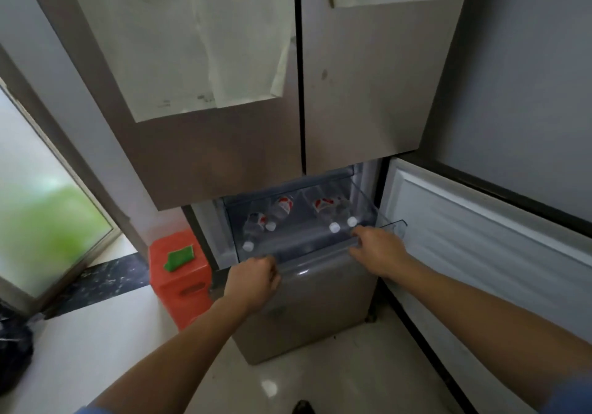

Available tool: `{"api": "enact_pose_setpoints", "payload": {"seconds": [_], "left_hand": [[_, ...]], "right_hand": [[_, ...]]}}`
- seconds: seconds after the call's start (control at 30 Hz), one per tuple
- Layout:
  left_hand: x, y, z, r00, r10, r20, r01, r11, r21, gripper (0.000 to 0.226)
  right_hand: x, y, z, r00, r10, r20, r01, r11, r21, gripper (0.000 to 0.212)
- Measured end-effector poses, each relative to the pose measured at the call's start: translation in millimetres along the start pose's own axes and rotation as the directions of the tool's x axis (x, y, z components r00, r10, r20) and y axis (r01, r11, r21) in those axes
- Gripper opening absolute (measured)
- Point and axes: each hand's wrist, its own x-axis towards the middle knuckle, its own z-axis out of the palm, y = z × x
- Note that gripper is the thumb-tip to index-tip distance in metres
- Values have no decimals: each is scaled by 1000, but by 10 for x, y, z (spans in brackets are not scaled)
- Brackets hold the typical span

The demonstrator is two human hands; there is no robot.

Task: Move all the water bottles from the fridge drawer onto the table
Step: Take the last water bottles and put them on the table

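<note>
Fridge [224, 144] is seen with the lower right door [480, 253] open. Clear drawer [301, 244] is pulled out; orange stool [182, 279] is at its left. Drawer's near rim is gripped by left hand [253, 280] and right hand [378, 247], fingers [358, 236] curled over it. Water bottles [283, 207] are laid flat inside the drawer.
</note>
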Motion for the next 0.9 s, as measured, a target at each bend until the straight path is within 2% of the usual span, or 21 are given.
{"api": "enact_pose_setpoints", "payload": {"seconds": [0.13, 0.27, 0.4, 0.5, 0.6, 0.73, 0.83, 0.9], "left_hand": [[470, -201, 158, 999, -52, 5, 52, 997, -52, 20], [835, -330, 356, 986, -112, 125, 122, 990, -76, 22], [1047, -465, 516, 950, -180, 255, 210, 973, -98, 27], [1155, -525, 601, 924, -243, 297, 289, 950, -122, 32], [1275, -546, 700, 903, -323, 284, 374, 916, -145, 39], [1491, -580, 877, 832, -444, 332, 525, 822, -218, 55], [1684, -704, 1014, 785, -517, 341, 607, 751, -260, 64], [1813, -831, 1158, 750, -567, 342, 658, 691, -298, 68]], "right_hand": [[713, 40, 9, 999, -12, 30, 13, 1000, -19, 34], [1358, 114, 138, 986, 59, 156, -59, 998, -10, 45], [1809, 205, 511, 936, 154, 318, -167, 986, 12, 65], [2063, 241, 756, 911, 204, 357, -224, 975, 14, 71], [2285, 238, 936, 869, 202, 451, -249, 968, 45, 58], [2413, 273, 1138, 820, 209, 534, -311, 944, 107, 46], [2389, 307, 1186, 799, 182, 573, -286, 953, 97, 37], [2328, 302, 1133, 746, 176, 642, -270, 961, 50, 31]]}}
